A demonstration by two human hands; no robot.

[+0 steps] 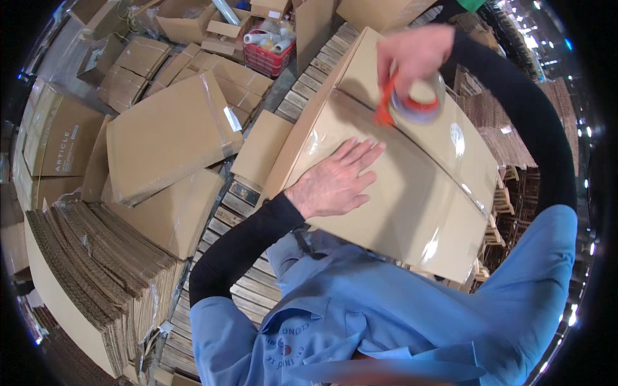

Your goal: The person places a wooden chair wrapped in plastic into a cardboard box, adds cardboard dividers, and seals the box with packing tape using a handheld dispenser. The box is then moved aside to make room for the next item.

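Note:
A large brown cardboard box [386, 193] lies in front of me, a dark seam running across its top between two flaps. Strips of clear tape shine on its surface. My left hand [338, 180] rests flat on the nearer flap, fingers spread, holding nothing. Above the far part of the seam is my right hand [415, 58], smeared by motion, gripping a red tape dispenser [385, 106] with a roll of tape in it. Whether the dispenser touches the box I cannot tell.
The box sits on a slatted roller conveyor [248, 273]. Left of it are a closed carton [174, 132] and a thick stack of flattened cardboard [106, 264]. A red basket [267, 59] with rolls stands at the back. Stacked cardboard sheets [547, 122] are on the right.

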